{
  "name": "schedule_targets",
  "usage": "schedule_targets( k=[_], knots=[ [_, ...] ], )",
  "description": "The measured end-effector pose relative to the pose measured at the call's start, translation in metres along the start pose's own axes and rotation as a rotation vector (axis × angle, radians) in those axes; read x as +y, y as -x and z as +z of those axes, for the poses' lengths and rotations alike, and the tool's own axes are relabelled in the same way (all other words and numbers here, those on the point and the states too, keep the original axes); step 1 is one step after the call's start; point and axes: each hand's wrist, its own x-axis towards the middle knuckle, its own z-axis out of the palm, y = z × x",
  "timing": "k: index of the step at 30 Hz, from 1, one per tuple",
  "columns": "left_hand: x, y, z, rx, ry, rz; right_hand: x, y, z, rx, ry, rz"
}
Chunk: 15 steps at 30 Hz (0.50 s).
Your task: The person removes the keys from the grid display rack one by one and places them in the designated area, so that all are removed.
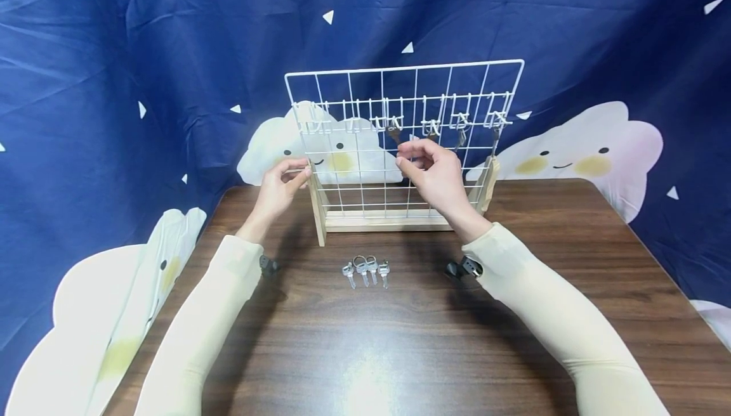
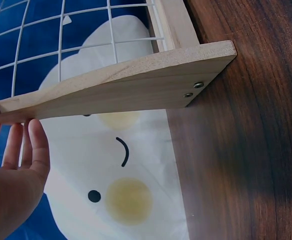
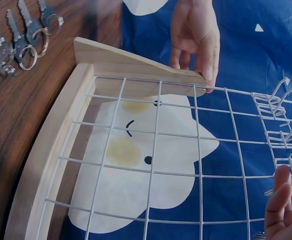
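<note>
A white wire grid rack (image 1: 365, 153) with a wooden base and wooden side legs stands on the table. My left hand (image 1: 281, 186) pinches the upper end of its left wooden leg (image 2: 111, 92), thumb on one side and fingers on the other. A brass-brown key (image 1: 394, 132) hangs on a hook in the middle of the grid. Just below it is my right hand (image 1: 436, 172), thumb and index fingertips a little apart and close to the key's lower end. In the right wrist view my right hand (image 3: 288, 205) is partly cut off at the edge, beside the hooks.
More keys hang on hooks further right, one a silver key (image 1: 461, 137). Several loose silver keys (image 1: 365, 269) with rings lie on the brown table (image 1: 320, 333) in front of the rack. White hooks (image 1: 314, 125) line the grid's left part. A blue cloth (image 1: 217, 35) hangs behind.
</note>
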Motion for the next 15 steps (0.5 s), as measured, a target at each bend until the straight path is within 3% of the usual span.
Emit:
schedule_targets(
  k=[15],
  knots=[
    [0.0, 0.0, 0.0, 0.002, -0.014, 0.001, -0.004, -0.012, 0.009, 0.108, -0.093, 0.042]
  ],
)
